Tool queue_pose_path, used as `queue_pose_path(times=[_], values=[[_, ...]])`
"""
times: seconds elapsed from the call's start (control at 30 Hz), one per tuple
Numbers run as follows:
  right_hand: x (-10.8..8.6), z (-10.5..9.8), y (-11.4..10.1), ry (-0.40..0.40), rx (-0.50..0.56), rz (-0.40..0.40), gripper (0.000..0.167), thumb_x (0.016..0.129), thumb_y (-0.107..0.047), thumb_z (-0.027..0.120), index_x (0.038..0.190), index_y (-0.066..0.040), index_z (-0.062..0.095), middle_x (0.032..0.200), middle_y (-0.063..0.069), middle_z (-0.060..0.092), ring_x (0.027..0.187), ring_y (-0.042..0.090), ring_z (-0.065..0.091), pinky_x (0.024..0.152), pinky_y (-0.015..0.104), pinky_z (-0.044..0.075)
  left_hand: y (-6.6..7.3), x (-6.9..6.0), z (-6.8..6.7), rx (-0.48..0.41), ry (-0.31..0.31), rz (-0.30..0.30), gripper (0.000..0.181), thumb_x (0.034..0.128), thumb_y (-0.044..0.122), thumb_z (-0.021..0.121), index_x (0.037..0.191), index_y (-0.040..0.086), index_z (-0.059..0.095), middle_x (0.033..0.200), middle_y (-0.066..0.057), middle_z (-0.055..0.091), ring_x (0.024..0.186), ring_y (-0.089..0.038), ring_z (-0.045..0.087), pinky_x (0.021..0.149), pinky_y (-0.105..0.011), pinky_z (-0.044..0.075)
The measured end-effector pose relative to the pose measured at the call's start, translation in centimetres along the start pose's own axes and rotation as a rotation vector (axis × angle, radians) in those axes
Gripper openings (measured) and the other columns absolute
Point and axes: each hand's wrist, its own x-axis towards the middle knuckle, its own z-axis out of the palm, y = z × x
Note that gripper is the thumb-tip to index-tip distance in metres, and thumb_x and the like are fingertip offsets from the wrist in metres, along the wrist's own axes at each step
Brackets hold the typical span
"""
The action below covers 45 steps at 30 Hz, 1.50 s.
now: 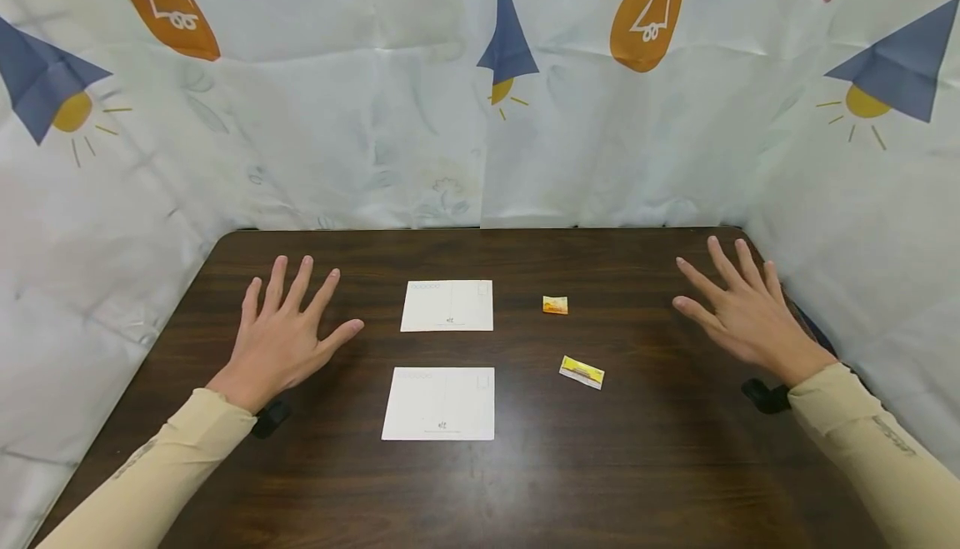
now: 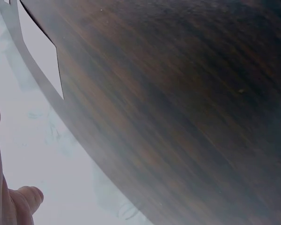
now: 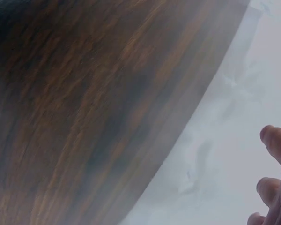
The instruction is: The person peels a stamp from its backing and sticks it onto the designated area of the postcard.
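- Shows the near card (image 1: 438,406), white with faint print, lying flat on the table (image 1: 570,474)
- Holds out the left hand (image 1: 281,345) to the left of the near card and farther back, with fingers and thumb straight and spread wide, with nothing in its grip
- Holds out the right hand (image 1: 750,320) well to the right of the near card and farther back, with fingers straight and fanned, with nothing in its grip either
- Cannot tell of any contact between palms and table
- Has the far card (image 1: 447,306), likewise white, lying just beyond the near card, not touching
- Has a yellow-and-white slip (image 1: 582,372) lying slantwise to the right of the near card, about level with its far edge
- Has a smaller orange slip (image 1: 555,306) to the right of the near card and farther back
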Motion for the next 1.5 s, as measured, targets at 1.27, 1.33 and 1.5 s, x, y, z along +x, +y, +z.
queue_pose_path(times=[1.27, 1.33, 1.5], values=[[6.2, 3.1, -4.7, 0.031, 0.169, -0.053, 0.075, 0.102, -0.053, 0.060, 0.159, -0.011, 0.037, 0.163, 0.028, 0.028, 0.146, 0.057, 0.029, 0.109, 0.081, 0.026, 3.8, 5.7, 3.1, -0.053, -0.134, 0.094, 0.086, 0.1017, 0.063, 0.051, 0.167, 0.017, 0.019, 0.175, -0.021, 0.008, 0.163, -0.046, -0.002, 0.129, -0.069, 0.002], [6.6, 3.4, -5.0, 0.028, 0.196, -0.060, 0.074, 0.101, -0.052, 0.061, 0.158, -0.010, 0.039, 0.160, 0.027, 0.033, 0.143, 0.055, 0.033, 0.107, 0.079, 0.028, 3.9, 5.9, 3.3, -0.058, -0.136, 0.109, 0.085, 0.1023, 0.061, 0.052, 0.167, 0.015, 0.020, 0.175, -0.021, 0.010, 0.163, -0.046, 0.001, 0.129, -0.068, 0.005], [7.3, 4.2, -5.7, 0.012, 0.258, -0.078, 0.074, 0.101, -0.051, 0.063, 0.156, -0.007, 0.041, 0.155, 0.025, 0.042, 0.140, 0.050, 0.038, 0.111, 0.073, 0.033, 4.2, 6.1, 4.0, -0.061, -0.141, 0.157, 0.087, 0.1036, 0.058, 0.052, 0.166, 0.007, 0.019, 0.174, -0.021, 0.013, 0.162, -0.046, 0.007, 0.130, -0.066, 0.011]])
